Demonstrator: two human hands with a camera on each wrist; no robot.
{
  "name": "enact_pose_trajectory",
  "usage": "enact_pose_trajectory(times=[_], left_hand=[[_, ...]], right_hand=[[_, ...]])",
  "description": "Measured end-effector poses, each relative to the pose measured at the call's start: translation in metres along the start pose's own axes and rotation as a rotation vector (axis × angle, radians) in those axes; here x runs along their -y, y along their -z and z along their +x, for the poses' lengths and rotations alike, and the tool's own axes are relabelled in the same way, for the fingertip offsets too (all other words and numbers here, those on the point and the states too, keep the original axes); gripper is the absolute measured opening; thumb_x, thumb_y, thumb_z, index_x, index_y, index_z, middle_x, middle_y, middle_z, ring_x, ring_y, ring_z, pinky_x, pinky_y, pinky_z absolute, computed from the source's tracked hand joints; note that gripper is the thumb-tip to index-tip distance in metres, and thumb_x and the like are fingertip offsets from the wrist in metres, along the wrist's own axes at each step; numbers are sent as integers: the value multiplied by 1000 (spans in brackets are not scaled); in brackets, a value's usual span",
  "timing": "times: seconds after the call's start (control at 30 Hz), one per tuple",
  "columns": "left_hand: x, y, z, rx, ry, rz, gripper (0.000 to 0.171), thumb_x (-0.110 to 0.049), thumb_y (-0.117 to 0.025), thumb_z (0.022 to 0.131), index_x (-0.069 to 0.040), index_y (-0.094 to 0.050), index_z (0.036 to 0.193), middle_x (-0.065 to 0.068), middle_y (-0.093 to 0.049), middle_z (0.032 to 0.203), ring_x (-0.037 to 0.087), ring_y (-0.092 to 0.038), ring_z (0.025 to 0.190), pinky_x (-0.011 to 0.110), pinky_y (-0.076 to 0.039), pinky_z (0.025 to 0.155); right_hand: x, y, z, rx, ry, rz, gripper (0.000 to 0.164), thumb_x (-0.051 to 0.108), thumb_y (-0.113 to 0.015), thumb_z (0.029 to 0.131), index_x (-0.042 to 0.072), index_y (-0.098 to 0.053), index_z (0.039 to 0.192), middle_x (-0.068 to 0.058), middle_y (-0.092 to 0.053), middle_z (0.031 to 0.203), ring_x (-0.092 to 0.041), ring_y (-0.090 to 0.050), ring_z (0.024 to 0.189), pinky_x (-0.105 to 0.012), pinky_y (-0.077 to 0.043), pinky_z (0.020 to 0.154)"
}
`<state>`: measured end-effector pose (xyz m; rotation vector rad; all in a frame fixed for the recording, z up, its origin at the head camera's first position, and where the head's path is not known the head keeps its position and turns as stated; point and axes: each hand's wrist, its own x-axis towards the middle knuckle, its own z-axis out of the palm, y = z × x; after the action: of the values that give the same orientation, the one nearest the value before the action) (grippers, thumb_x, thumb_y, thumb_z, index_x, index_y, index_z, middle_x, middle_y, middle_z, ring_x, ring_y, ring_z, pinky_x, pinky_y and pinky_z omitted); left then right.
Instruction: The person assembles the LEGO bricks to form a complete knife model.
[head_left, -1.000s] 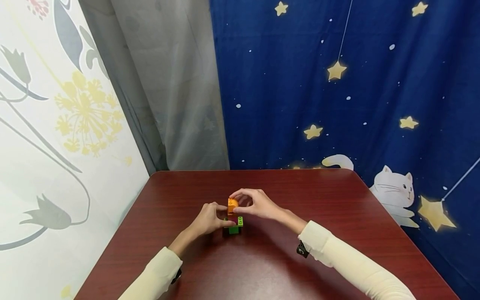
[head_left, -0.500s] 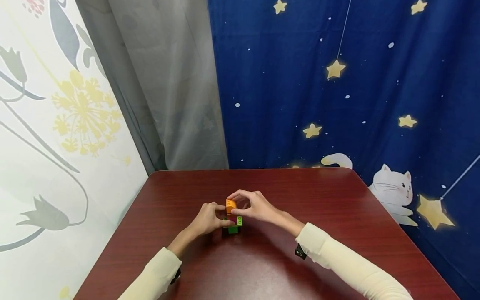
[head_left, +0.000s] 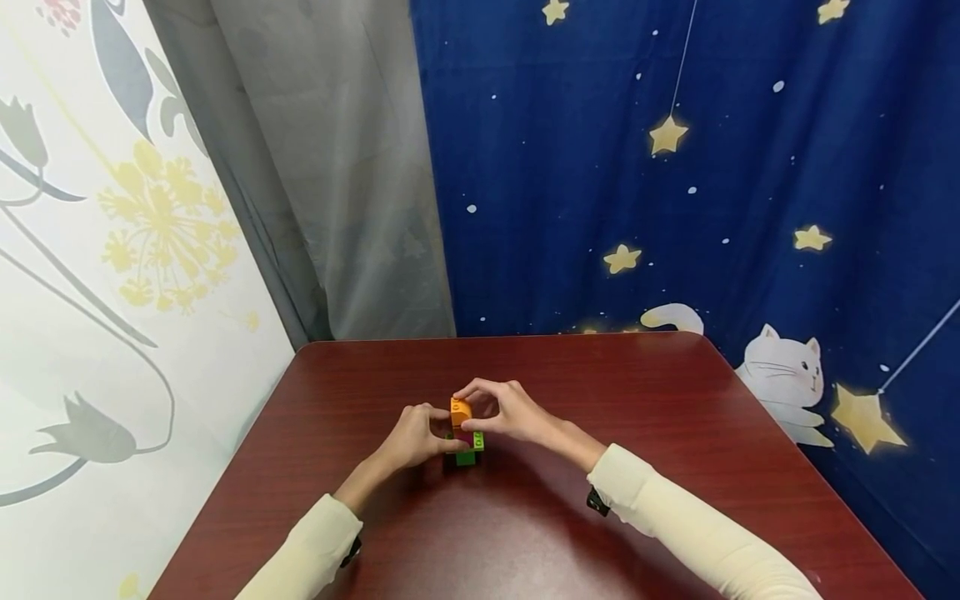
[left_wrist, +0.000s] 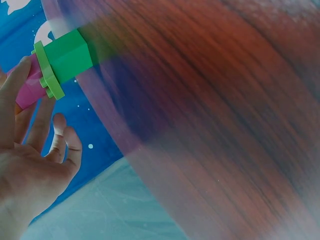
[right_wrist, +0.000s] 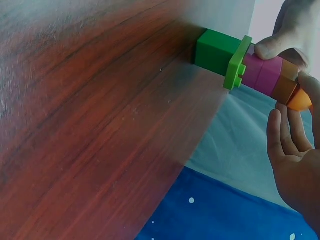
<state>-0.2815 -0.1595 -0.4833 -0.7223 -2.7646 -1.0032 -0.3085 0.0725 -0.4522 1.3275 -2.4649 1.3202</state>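
A small tower of toy building bricks stands upright on the table. Its base is a green brick (right_wrist: 215,52), topped by a light-green plate (right_wrist: 237,64) that juts out at the sides. Pink bricks (right_wrist: 263,73) come above that, then orange bricks (head_left: 460,412), the uppermost with a rounded side. My left hand (head_left: 411,437) pinches the pink part between thumb and fingers. From the right, my right hand (head_left: 517,414) holds the top orange brick, thumb on the near side and fingers over the top. The fingers hide part of the tower in every view.
The tower stands on a dark red-brown wooden table (head_left: 570,533) with rounded far corners. Behind it hang a grey curtain (head_left: 360,208) and a blue curtain with stars (head_left: 555,167). A white flower-patterned panel (head_left: 97,333) rises at the left.
The head view has shifted slightly. Both hands keep their hold on the bricks, and the tower stays in almost the same place.
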Motion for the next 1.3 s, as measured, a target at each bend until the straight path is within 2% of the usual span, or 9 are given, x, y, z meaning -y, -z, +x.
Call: enact_pose_trajectory(times=[0.17, 0.4, 0.7, 0.87, 1.0, 1.13, 1.3], left_hand=[[1, 0, 0, -3, -2, 12, 33, -44, -92, 77, -24, -82, 100, -15, -70, 81, 12, -59, 78, 25, -51, 69], [0, 0, 1, 15, 9, -5, 32, -42, -92, 78, -22, -81, 100, -7, -72, 81, 17, -61, 81, 25, -51, 70], [0, 1, -1, -2, 8, -9, 34, -41, -94, 76, -22, -81, 101, 0, -73, 85, 23, -64, 81, 27, -50, 68], [-1, 0, -2, -12, -1, -5, 32, -42, -94, 75, -23, -81, 97, 2, -72, 81, 18, -61, 76, 26, -48, 65], [-1, 0, -1, -16, 5, 2, 35, -41, -94, 75, -22, -82, 101, 1, -72, 83, 18, -60, 76, 26, -48, 65], [-1, -1, 0, -16, 24, 4, 43, -40, -95, 74, -18, -82, 109, -1, -74, 86, 19, -62, 79, 26, -49, 66], [0, -1, 1, -25, 19, 10, 44, -42, -95, 73, -17, -83, 107, -7, -73, 83, 16, -62, 79, 26, -50, 67]], right_hand=[[1, -1, 1, 3, 8, -1, 38, 20, -85, 89, 19, -68, 123, 0, -78, 109, -7, -73, 87, -30, -60, 76], [3, -2, 0, -19, 19, 11, 40, 16, -86, 88, 16, -67, 123, -4, -77, 108, -12, -73, 85, -33, -60, 74], [6, -5, 3, -19, 5, -16, 37, 20, -85, 89, 18, -66, 121, 0, -77, 108, -11, -72, 82, -25, -58, 74], [8, -4, 5, -10, 20, -20, 34, 17, -84, 90, 17, -69, 120, 1, -77, 108, -15, -73, 84, -31, -60, 76], [6, -6, 3, -40, 0, -7, 35, 17, -85, 89, 18, -69, 120, 2, -77, 107, -11, -72, 86, -33, -60, 78], [4, -7, -2, -85, -11, 1, 38, 19, -87, 87, 18, -69, 120, 4, -76, 105, -7, -71, 89, -29, -59, 78], [2, -7, -3, -113, 8, 2, 40, 20, -89, 84, 18, -70, 120, 3, -77, 106, -7, -72, 91, -30, -60, 78]])
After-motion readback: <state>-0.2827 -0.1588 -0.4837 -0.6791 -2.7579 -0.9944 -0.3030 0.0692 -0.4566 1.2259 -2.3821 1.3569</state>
